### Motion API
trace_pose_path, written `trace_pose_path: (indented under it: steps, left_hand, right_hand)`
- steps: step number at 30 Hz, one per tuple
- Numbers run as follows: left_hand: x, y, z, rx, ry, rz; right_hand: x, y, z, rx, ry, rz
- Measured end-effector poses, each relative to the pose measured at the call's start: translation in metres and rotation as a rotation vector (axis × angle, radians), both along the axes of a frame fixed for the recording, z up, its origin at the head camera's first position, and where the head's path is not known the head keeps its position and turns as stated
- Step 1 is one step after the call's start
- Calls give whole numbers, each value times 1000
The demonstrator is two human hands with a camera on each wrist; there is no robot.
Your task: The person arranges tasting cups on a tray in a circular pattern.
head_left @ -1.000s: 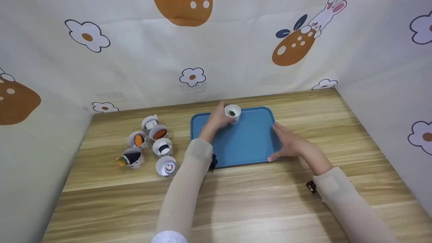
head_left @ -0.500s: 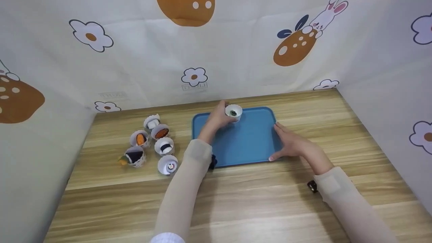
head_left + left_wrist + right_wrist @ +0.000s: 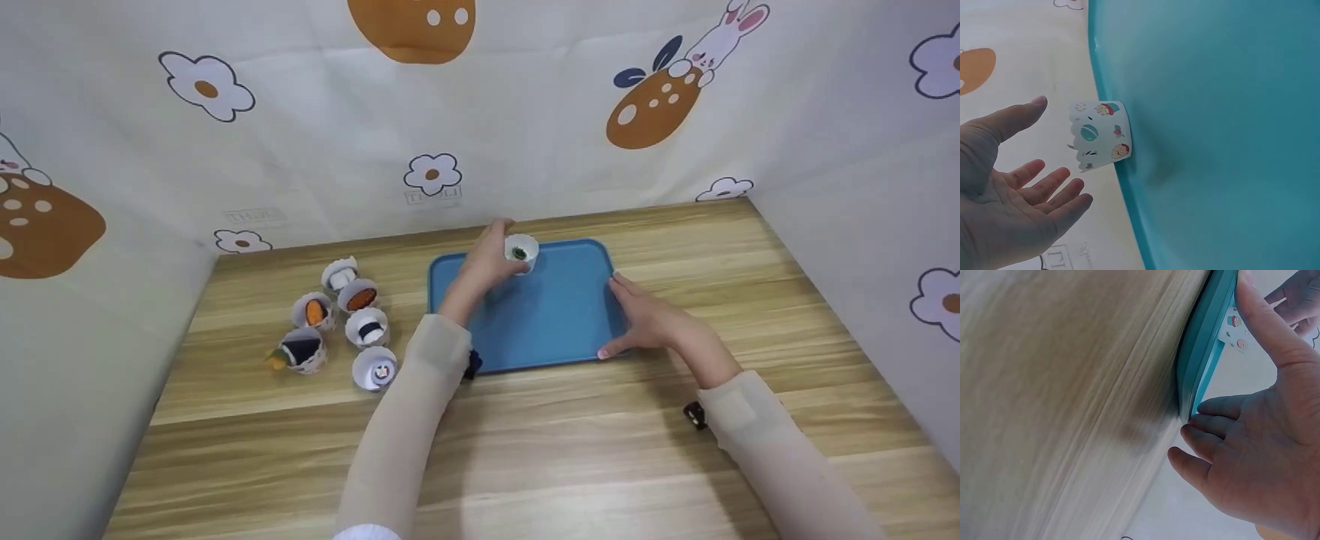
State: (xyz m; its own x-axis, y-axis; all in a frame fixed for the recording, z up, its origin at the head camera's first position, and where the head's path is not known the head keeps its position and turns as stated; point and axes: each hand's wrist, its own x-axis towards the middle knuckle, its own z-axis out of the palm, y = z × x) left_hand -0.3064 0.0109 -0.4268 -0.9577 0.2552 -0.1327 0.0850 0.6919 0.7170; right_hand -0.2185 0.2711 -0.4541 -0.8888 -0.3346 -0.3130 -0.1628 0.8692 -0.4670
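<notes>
On the blue tray (image 3: pixel 555 315), at its back edge, a white paper cup (image 3: pixel 523 262) stands upright with something dark green inside. My left hand (image 3: pixel 484 264) is beside this cup on its left. The left wrist view shows the thumb and spread fingers of that hand (image 3: pixel 1022 197) apart from the patterned cup (image 3: pixel 1103 135), with a gap between. My right hand (image 3: pixel 649 319) rests at the tray's right end, thumb at the near corner and fingers on the side. In the right wrist view, fingertips of this hand (image 3: pixel 1264 433) touch the tray's rim (image 3: pixel 1199 354).
Left of the tray, several paper cups stand grouped, among them one with an orange piece (image 3: pixel 315 311), one with a dark-banded white piece (image 3: pixel 369 330) and one with a small round piece (image 3: pixel 375 369). A patterned cloth wall (image 3: pixel 315 150) rises behind the wooden table (image 3: pixel 570 450).
The head view has shifted slightly. The fingers of my left hand stand a little higher and further spread beside the cup. My right hand has stayed at the tray's edge.
</notes>
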Motion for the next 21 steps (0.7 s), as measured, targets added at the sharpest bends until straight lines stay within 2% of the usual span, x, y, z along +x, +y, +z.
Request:
trace_pose_path:
  steps: [8, 16, 21]
  left_hand:
    - [9, -1, 13, 13, 21, -34]
    - [17, -1, 24, 37, 92, -96]
    - [21, 0, 30, 57, 101, -120]
  right_hand:
    - [-1, 0, 0, 7, -2, 0]
    - [-1, 0, 0, 2, -1, 14]
    - [0, 0, 1, -2, 8, 22]
